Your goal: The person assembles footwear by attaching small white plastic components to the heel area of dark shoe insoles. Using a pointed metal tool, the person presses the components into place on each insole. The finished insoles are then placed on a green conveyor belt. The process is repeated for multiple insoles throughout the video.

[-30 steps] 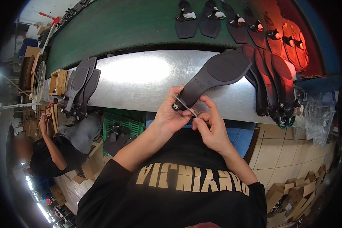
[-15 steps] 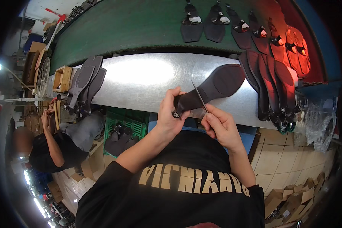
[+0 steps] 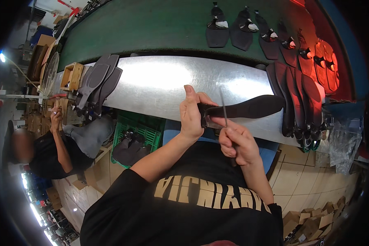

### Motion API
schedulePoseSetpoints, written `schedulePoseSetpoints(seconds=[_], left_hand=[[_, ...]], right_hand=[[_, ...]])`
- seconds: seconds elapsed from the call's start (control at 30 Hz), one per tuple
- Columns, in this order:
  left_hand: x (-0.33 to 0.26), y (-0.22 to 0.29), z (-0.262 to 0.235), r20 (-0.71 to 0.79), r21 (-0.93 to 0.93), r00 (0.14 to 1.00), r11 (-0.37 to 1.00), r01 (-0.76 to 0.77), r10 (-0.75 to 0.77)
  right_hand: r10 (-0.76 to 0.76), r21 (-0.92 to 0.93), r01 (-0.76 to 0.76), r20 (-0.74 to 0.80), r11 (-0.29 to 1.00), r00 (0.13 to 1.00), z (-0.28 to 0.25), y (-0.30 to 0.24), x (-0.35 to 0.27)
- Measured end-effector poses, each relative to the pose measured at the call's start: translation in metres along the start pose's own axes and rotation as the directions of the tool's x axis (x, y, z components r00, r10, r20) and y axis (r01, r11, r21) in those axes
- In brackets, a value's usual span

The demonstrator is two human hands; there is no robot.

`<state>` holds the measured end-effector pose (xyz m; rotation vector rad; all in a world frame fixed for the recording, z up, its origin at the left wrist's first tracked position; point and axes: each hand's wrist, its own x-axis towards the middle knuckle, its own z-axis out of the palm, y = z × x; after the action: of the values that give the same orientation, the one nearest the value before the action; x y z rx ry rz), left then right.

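Observation:
My left hand (image 3: 191, 112) is closed round the narrow end of a black shoe sole (image 3: 260, 106), its thumb pointing up. The sole extends to the right over the metal table and is turned partly on edge. In my right hand (image 3: 240, 143) is a thin knife-like tool (image 3: 223, 102), its slim blade pointing up and passing in front of the sole near my left fingers. Whether the blade touches the sole I cannot tell. A dark handle end shows below my right fist.
Dark soles lie stacked on the metal table (image 3: 151, 94), at the left (image 3: 96, 78) and the right (image 3: 293, 98). Sandal pieces lie on the green belt (image 3: 131, 30) beyond, some under red light. A green crate (image 3: 153, 137) stands below; a co-worker (image 3: 49, 151) sits left.
The sole has turned from showing its broad face to nearly on edge, its wide end swinging down and right. My left thumb has lifted, and the blade stands more upright.

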<state>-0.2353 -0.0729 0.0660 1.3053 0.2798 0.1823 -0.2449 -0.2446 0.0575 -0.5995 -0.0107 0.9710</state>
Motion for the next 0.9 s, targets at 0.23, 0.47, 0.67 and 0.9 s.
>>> schedulePoseSetpoints(seconds=[0.23, 0.47, 0.67, 0.9], left_hand=[[0.0, 0.011, -0.001, 0.01, -0.027, 0.997, 0.997, -0.073, 0.073], [0.002, 0.015, -0.004, 0.074, -0.058, 0.996, 0.997, -0.05, 0.054], [0.014, 0.01, -0.009, 0.109, -0.356, 0.975, 0.908, 0.221, -0.195], [0.004, -0.007, 0.0, 0.509, -0.711, 0.774, 0.323, 0.624, -0.376]], right_hand=[[-0.421, -0.831, 0.141, -0.12, 0.538, 0.899, 0.012, 0.0, -0.008], [-0.649, -0.974, 0.227, 0.189, -0.025, 0.737, 0.021, 0.011, -0.003], [-0.512, -0.946, 0.295, 0.32, -0.132, 0.797, 0.036, 0.017, -0.013], [-0.703, -0.992, 0.089, 0.124, -0.086, 0.701, 0.029, 0.004, -0.008]])
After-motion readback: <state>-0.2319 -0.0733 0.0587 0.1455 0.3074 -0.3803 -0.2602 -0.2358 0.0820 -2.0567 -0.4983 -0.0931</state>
